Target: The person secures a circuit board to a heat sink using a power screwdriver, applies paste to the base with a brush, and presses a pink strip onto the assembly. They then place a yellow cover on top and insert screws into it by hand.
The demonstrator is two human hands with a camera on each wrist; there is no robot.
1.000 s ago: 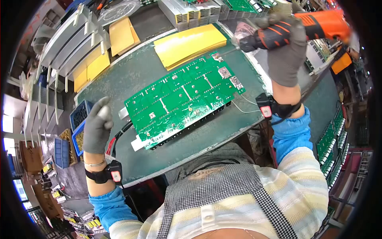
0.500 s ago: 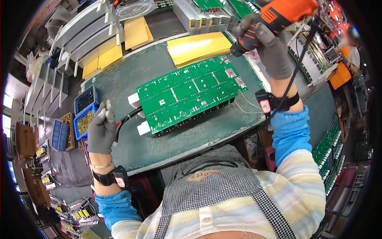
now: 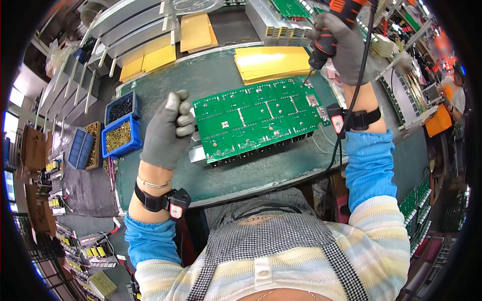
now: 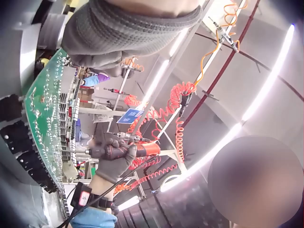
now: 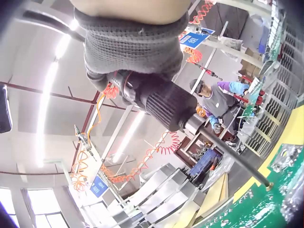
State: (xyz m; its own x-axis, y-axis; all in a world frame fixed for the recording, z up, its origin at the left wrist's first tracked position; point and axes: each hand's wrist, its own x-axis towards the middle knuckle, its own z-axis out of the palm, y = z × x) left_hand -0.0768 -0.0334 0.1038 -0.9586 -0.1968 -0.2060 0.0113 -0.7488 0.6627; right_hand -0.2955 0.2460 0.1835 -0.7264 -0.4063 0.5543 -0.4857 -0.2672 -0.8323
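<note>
A green circuit board [image 3: 253, 123] lies solder side up on the table, with black parts and a silver metal piece [image 3: 198, 154] under its edges. My gloved right hand [image 3: 344, 50] grips an orange and black electric drill [image 3: 324, 54] above its far right corner. In the right wrist view the drill's long bit [image 5: 232, 154] slants down to a brass-coloured screw head [image 5: 269, 186] in the board. My gloved left hand [image 3: 168, 133] is beside the board's left end, its fingers curled and nothing showing between them. The palm side is hidden.
Blue bins of brass-coloured screws [image 3: 119, 136] and black pieces [image 3: 120, 109] stand at the left. Yellow sheets [image 3: 271, 62] lie behind the board. Silver metal racks [image 3: 133, 30] rise at the back left. The drill's cord [image 3: 362, 75] hangs past my right wrist. Thin white wires trail off the board's right side.
My left hand has moved right, from near the bins to the board's left end. The drill has swung from nearly level to pointing down, its bit now on the far right corner.
</note>
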